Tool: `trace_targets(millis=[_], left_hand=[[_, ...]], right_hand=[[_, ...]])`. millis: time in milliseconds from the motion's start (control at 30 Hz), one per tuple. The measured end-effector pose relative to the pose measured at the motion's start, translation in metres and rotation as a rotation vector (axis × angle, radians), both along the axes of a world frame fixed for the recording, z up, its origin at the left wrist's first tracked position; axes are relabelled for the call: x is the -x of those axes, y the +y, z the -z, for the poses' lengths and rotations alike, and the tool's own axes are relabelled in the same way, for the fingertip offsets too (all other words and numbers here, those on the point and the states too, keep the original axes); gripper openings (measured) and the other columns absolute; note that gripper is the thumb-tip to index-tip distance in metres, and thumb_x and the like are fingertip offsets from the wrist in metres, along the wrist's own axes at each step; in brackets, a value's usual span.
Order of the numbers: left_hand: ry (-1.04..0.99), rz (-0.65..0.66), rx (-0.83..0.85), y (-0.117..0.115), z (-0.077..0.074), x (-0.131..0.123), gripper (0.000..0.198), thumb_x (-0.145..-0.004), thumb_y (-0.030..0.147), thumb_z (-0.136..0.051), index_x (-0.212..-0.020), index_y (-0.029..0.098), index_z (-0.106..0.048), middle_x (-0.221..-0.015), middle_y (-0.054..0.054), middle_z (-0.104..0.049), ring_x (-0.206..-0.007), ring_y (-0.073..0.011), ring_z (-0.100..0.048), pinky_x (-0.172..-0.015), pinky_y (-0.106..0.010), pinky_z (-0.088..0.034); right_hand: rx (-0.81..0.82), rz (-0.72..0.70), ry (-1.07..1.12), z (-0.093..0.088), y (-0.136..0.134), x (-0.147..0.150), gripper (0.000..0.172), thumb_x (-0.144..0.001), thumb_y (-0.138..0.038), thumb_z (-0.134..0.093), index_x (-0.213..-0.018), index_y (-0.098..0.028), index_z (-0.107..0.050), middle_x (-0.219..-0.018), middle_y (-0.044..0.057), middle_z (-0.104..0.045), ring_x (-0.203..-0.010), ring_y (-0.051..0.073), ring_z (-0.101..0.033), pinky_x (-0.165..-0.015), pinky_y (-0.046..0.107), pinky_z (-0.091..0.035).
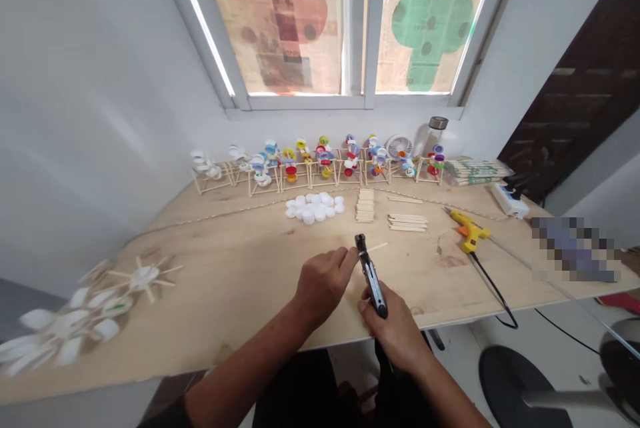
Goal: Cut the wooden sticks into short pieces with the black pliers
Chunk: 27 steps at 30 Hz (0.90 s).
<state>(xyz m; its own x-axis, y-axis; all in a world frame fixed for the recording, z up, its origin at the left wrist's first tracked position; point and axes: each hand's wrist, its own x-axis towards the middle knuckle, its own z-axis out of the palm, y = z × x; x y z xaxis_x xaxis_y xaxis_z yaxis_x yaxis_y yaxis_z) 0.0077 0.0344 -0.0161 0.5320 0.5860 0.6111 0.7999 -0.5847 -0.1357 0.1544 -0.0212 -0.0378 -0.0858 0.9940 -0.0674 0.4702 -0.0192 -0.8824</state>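
My right hand (399, 328) is wrapped around the handles of a pair of pliers (371, 275) with black and silver parts, its jaws pointing away from me. My left hand (323, 285) is closed in a pinch beside the jaws. A thin wooden stick (379, 246) runs from the jaws to the right; its left end is hidden by the pliers and my left fingers. Just beyond my hands lie a pile of white bottle caps (315, 207), a stack of short wooden sticks (365, 205) and a bundle of longer sticks (407, 222).
Small stick-framed wheels with coloured caps (325, 161) line the wall. At right are a yellow glue gun (470, 229) with its cord, a power strip (509, 200) and packed sticks (477, 171). A spoked stick wheel (145, 278) and a white-cup wheel (65, 327) lie at left.
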Motion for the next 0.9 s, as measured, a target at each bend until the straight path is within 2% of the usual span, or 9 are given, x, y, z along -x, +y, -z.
trace_targets(millis=[133,267,500,700,900], left_hand=[[0.082,0.015,-0.081,0.003,-0.001,0.002,0.014,-0.085,0.019,-0.041,-0.083,0.014,-0.054,-0.057,0.000,-0.051,-0.047,-0.0127,-0.047,-0.045,-0.025,-0.030],[0.074,0.080,-0.058,0.004,-0.004,0.005,0.017,-0.086,0.019,-0.039,-0.079,0.014,-0.053,-0.055,0.000,-0.051,-0.047,-0.0122,-0.048,-0.045,-0.024,-0.032],[-0.058,0.233,0.128,-0.001,-0.008,0.011,0.024,-0.089,0.020,-0.031,-0.076,0.014,-0.050,-0.056,0.001,-0.054,-0.048,-0.0101,-0.049,-0.045,-0.020,-0.034],[-0.148,0.307,0.258,-0.008,-0.016,0.016,0.021,-0.089,0.018,-0.029,-0.075,0.016,-0.045,-0.049,0.004,-0.046,-0.041,-0.0090,-0.043,-0.043,-0.019,-0.028],[-0.215,0.370,0.524,-0.011,-0.026,0.020,0.018,-0.089,0.020,-0.030,-0.077,0.016,-0.044,-0.050,0.005,-0.042,-0.043,-0.0087,-0.043,-0.045,-0.019,-0.028]], right_hand=[[-0.012,0.020,-0.038,-0.006,-0.005,0.002,0.010,-0.076,-0.025,-0.049,-0.084,-0.019,-0.051,-0.067,-0.001,-0.056,-0.063,0.015,-0.053,-0.059,0.024,-0.036],[-0.015,0.041,-0.107,-0.010,-0.010,0.004,0.013,-0.076,-0.025,-0.048,-0.087,-0.020,-0.050,-0.066,-0.001,-0.057,-0.063,0.016,-0.054,-0.059,0.025,-0.036],[-0.068,0.039,-0.217,-0.014,-0.018,0.003,0.010,-0.076,-0.025,-0.047,-0.086,-0.021,-0.048,-0.063,-0.001,-0.056,-0.060,0.017,-0.054,-0.057,0.025,-0.035],[-0.151,0.033,-0.306,-0.016,-0.024,0.003,0.008,-0.077,-0.024,-0.046,-0.084,-0.020,-0.047,-0.068,0.001,-0.058,-0.061,0.018,-0.054,-0.055,0.024,-0.033],[-0.211,0.021,-0.322,-0.018,-0.024,0.002,0.013,-0.077,-0.023,-0.046,-0.089,-0.019,-0.048,-0.070,0.002,-0.059,-0.063,0.018,-0.055,-0.056,0.025,-0.036]])
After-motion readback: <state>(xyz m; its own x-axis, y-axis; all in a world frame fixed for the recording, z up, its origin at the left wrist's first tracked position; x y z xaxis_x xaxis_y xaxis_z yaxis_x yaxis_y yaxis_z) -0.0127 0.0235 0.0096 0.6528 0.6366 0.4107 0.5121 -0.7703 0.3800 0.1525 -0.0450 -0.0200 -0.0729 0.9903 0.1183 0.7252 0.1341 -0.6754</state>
